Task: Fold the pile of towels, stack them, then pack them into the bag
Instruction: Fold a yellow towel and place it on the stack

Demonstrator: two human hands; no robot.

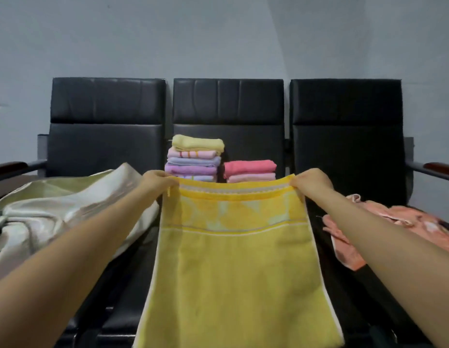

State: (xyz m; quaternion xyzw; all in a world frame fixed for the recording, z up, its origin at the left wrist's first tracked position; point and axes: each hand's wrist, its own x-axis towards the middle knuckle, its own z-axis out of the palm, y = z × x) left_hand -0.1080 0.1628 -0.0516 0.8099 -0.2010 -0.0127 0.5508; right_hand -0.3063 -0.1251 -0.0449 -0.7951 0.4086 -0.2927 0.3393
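A yellow towel (233, 259) hangs spread out in front of me over the middle seat. My left hand (159, 182) pinches its top left corner and my right hand (311, 180) pinches its top right corner. Behind it on the middle seat stand two stacks of folded towels: a taller one (194, 156) with a pale yellow towel on top, and a shorter one (250, 169) topped by a coral towel. The towel's upper edge hides the bottoms of both stacks. A pale cream bag (67, 212) lies on the left seat.
Three black padded seats (349, 146) stand in a row against a grey wall. Crumpled peach-pink towels (399, 229) lie on the right seat. Wooden-capped armrests (439, 168) flank the row at both ends.
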